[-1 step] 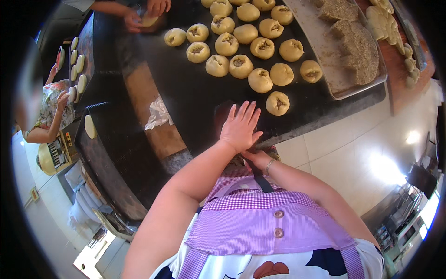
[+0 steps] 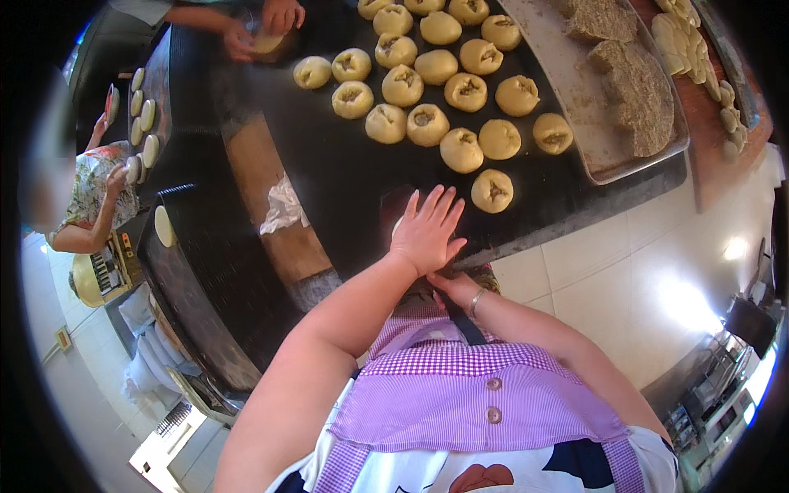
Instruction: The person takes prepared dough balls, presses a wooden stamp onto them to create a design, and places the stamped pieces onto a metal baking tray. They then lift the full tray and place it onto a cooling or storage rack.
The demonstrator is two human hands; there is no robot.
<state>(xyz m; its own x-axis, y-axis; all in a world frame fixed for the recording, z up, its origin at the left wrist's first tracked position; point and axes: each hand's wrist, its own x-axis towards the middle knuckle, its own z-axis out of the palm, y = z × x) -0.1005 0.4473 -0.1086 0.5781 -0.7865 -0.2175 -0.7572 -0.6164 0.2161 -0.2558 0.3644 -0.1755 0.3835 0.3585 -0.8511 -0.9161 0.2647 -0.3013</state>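
Note:
My left hand (image 2: 427, 234) lies flat at the near edge of the black work surface, fingers stretched and spread, palm down. Beside its palm shows the pale rim of something round (image 2: 397, 225), mostly covered by the hand; I cannot tell what it is. My right hand (image 2: 454, 287) is just below, close to my body, with a bracelet at the wrist. Its thumb side shows, while its other fingers are hidden. Closest to my left fingertips sits a stuffed dough bun (image 2: 492, 191) with an open top. Many similar yellowish buns (image 2: 434, 66) stand farther off.
A metal tray (image 2: 612, 175) holding brownish filling (image 2: 629, 94) is at the right, beside a wooden board (image 2: 719, 181) with dough pieces. Crumpled white paper (image 2: 284, 205) lies on a brown strip at left. Another person's hands (image 2: 261, 31) handle dough at far left; a second person works beyond.
The whole view has shifted slightly, so the buns and tray appear a little lower. A pale rim now shows beside my left palm. My hands otherwise stay in nearly the same place.

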